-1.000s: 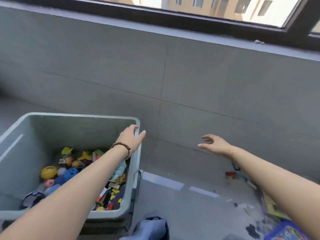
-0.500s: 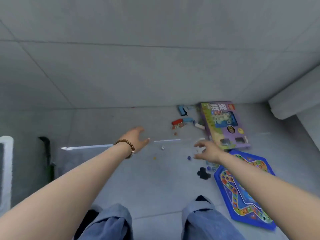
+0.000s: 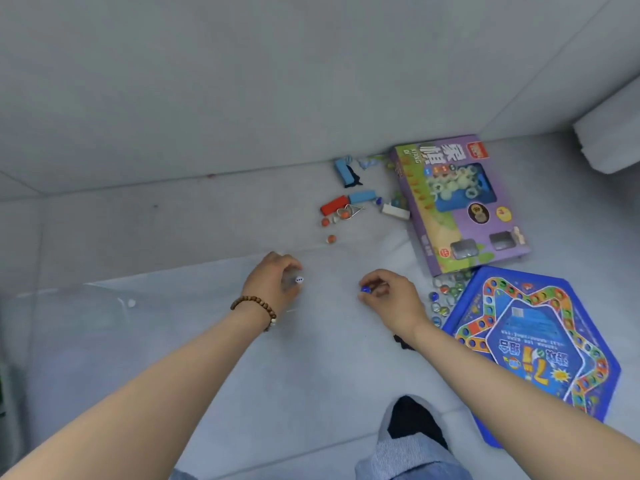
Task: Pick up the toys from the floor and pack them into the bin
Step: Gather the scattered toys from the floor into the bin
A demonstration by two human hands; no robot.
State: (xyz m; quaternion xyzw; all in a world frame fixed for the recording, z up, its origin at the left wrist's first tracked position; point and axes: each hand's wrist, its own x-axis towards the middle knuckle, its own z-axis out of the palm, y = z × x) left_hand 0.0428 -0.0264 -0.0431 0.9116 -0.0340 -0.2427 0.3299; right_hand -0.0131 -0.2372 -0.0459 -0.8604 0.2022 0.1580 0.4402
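My left hand [image 3: 273, 282], with a bead bracelet on the wrist, pinches a small white die [image 3: 299, 279] just above the grey floor. To its right my right hand [image 3: 391, 296] pinches a small blue marble [image 3: 365, 289]. Beyond the hands lie a red block [image 3: 334, 205], two blue blocks [image 3: 362, 196], a white block [image 3: 394, 212] and a few orange beads [image 3: 331, 239]. Several glass marbles [image 3: 446, 289] lie beside my right wrist. The bin is out of view.
A purple game box [image 3: 460, 202] lies flat at the far right by the wall. A blue hexagonal game board [image 3: 536, 337] lies at the right of my right arm. My knee and a dark shoe [image 3: 412, 424] are at the bottom. A white ledge [image 3: 609, 140] is at the upper right.
The view swung from the bin to the floor. Both hands went down from open reaching to the floor; the left now pinches the die and the right pinches the blue marble.
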